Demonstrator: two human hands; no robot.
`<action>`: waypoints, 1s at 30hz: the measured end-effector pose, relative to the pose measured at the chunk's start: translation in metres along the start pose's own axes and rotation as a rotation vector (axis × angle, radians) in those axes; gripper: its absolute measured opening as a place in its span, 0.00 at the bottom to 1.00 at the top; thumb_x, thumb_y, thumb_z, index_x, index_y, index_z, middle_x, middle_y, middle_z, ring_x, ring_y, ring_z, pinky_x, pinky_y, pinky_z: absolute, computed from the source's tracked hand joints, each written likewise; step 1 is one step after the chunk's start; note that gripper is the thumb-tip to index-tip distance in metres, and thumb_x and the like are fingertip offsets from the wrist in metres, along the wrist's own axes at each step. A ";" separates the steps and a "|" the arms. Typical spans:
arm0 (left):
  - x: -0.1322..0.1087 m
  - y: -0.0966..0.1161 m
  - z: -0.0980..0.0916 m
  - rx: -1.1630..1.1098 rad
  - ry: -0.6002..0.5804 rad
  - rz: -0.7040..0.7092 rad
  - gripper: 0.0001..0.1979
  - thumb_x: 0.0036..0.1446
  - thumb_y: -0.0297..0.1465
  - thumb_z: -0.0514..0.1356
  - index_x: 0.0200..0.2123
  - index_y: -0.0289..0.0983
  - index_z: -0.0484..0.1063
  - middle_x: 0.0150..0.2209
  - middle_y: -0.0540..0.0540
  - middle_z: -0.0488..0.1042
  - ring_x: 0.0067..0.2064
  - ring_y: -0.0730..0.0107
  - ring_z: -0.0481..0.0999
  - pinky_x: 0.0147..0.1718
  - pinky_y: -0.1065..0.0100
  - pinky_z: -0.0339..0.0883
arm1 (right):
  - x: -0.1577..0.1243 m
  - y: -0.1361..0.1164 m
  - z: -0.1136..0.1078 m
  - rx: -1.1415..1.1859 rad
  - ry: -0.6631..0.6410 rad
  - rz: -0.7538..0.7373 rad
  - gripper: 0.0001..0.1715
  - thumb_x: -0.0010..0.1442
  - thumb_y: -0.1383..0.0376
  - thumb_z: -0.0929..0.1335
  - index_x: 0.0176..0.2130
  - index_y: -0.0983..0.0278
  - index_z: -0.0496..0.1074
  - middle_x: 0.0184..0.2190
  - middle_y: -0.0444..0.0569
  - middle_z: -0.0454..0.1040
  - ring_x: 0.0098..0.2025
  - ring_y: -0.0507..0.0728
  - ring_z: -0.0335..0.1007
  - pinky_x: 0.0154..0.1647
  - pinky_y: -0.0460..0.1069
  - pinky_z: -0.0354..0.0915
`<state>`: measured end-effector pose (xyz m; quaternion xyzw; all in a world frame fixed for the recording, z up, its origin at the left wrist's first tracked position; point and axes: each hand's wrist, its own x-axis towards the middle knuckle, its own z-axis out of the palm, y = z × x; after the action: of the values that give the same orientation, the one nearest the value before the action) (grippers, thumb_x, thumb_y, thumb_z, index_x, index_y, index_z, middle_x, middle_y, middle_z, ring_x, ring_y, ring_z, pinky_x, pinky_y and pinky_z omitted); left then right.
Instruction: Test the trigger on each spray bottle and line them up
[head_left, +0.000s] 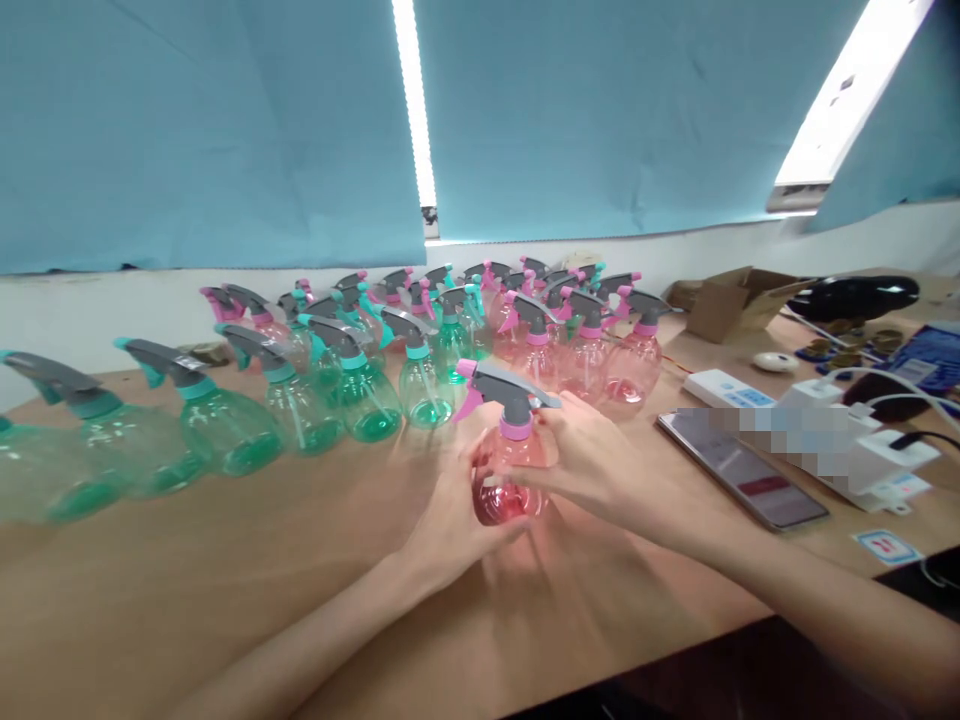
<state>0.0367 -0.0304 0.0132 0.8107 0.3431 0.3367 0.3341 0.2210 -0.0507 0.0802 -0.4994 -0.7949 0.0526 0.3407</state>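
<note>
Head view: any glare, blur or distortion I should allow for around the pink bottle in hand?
Head view: glare bleaches the gaps between the blue blinds; head view, left edge: the green bottles look stretched and leaning, probably wide-lens distortion; head view, centre: the pink bottle is fairly readable though slightly soft, with highlights on its body and soft shadows on the table below.

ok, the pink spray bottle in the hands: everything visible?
The pink spray bottle looks like see-through plastic, rounded, with a pink collar, grey spray head, pink nozzle and pink trigger facing picture-left. It's roughly upright, nearer the camera than the other bottles. The left hand and right hand hold it from opposite sides; whether it touches the table is unclear.
</note>
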 end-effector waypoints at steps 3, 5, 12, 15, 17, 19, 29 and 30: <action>0.002 0.000 0.001 0.030 -0.016 0.032 0.43 0.51 0.37 0.68 0.65 0.46 0.49 0.66 0.40 0.52 0.67 0.42 0.50 0.60 0.40 0.53 | 0.006 0.012 0.004 0.278 -0.082 -0.087 0.24 0.54 0.55 0.72 0.50 0.55 0.69 0.45 0.47 0.74 0.48 0.61 0.71 0.48 0.56 0.69; 0.003 0.000 0.003 0.000 -0.050 0.037 0.43 0.50 0.37 0.69 0.65 0.44 0.50 0.64 0.39 0.57 0.65 0.41 0.54 0.59 0.40 0.56 | 0.010 0.018 0.008 0.403 -0.138 -0.054 0.27 0.54 0.56 0.72 0.53 0.53 0.68 0.46 0.45 0.74 0.47 0.61 0.72 0.46 0.57 0.71; 0.005 0.000 0.005 -0.031 -0.072 0.088 0.48 0.48 0.37 0.71 0.65 0.45 0.46 0.64 0.39 0.56 0.65 0.45 0.55 0.60 0.47 0.59 | 0.022 0.017 0.015 0.697 -0.125 0.002 0.37 0.54 0.60 0.72 0.61 0.49 0.61 0.46 0.44 0.74 0.47 0.60 0.73 0.52 0.60 0.70; 0.009 -0.001 0.003 -0.011 -0.069 0.067 0.46 0.46 0.37 0.72 0.63 0.46 0.50 0.65 0.40 0.53 0.67 0.42 0.48 0.60 0.43 0.57 | 0.027 0.016 0.018 0.858 -0.167 -0.002 0.33 0.55 0.63 0.70 0.59 0.52 0.63 0.53 0.45 0.71 0.51 0.58 0.71 0.51 0.56 0.70; 0.011 -0.003 0.000 -0.029 -0.085 0.071 0.44 0.46 0.37 0.72 0.62 0.46 0.52 0.66 0.41 0.49 0.67 0.42 0.46 0.59 0.43 0.58 | 0.029 0.017 0.021 0.900 -0.184 0.021 0.33 0.56 0.65 0.69 0.60 0.53 0.62 0.52 0.46 0.72 0.49 0.58 0.72 0.48 0.55 0.72; 0.012 -0.004 -0.003 -0.057 -0.109 0.090 0.39 0.46 0.37 0.71 0.59 0.45 0.57 0.67 0.42 0.46 0.67 0.43 0.49 0.59 0.45 0.61 | 0.030 0.019 0.024 0.926 -0.192 0.009 0.35 0.55 0.68 0.68 0.60 0.54 0.61 0.51 0.46 0.73 0.45 0.56 0.73 0.45 0.54 0.73; 0.011 -0.016 -0.019 -0.107 -0.145 0.020 0.48 0.42 0.39 0.74 0.63 0.45 0.54 0.64 0.38 0.56 0.63 0.40 0.58 0.56 0.41 0.61 | 0.041 0.024 0.030 1.028 -0.278 -0.167 0.42 0.53 0.72 0.70 0.62 0.52 0.58 0.56 0.49 0.68 0.50 0.58 0.71 0.45 0.53 0.72; 0.011 -0.017 -0.021 -0.123 -0.158 0.030 0.47 0.41 0.39 0.74 0.62 0.45 0.55 0.64 0.38 0.55 0.63 0.40 0.58 0.56 0.42 0.61 | 0.043 0.025 0.033 1.051 -0.269 -0.201 0.42 0.52 0.74 0.70 0.62 0.52 0.58 0.55 0.48 0.69 0.52 0.58 0.71 0.47 0.54 0.72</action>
<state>0.0212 -0.0064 0.0152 0.8177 0.2822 0.2973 0.4041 0.2084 0.0055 0.0656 -0.1724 -0.7418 0.4730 0.4430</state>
